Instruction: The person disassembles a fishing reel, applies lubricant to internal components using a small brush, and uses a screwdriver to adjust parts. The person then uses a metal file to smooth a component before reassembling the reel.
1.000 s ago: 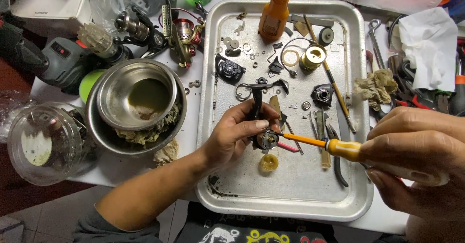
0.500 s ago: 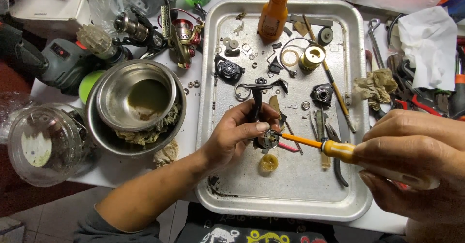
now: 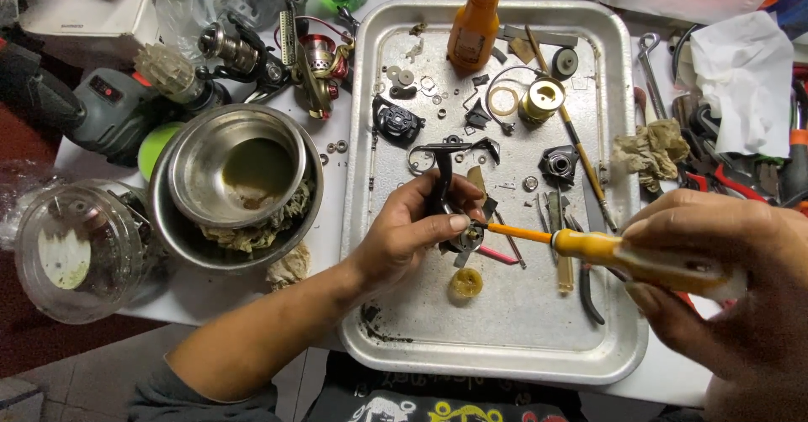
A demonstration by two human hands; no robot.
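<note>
While the head view looks straight down on a cluttered table [image 3: 210, 300], two hands work over one metal tray [image 3: 505, 346]. One left hand [image 3: 417, 228] is closed around a dark reel part [image 3: 461, 235], pinching it between thumb and fingers just above the tray's middle. One right hand [image 3: 732, 275] is wrapped tightly around the yellow handle of a single screwdriver [image 3: 589, 245], whose orange shaft runs leftward so that its tip touches the reel part.

On the tray lie many small pieces: one orange bottle [image 3: 473, 20] standing at the far edge, one brass-coloured spool [image 3: 541, 98] beside it, one yellowish round piece [image 3: 465, 282] just below the left hand, and several washers too small to count surely.

Left of the tray, two steel bowls [image 3: 240, 182] sit nested, one inside the other, with a dirty rag between them. One clear plastic lid [image 3: 80, 254] lies near the table's left edge. One whole fishing reel [image 3: 316, 60] rests beyond the bowls. One crumpled white cloth [image 3: 741, 81] lies well apart, at the right.
</note>
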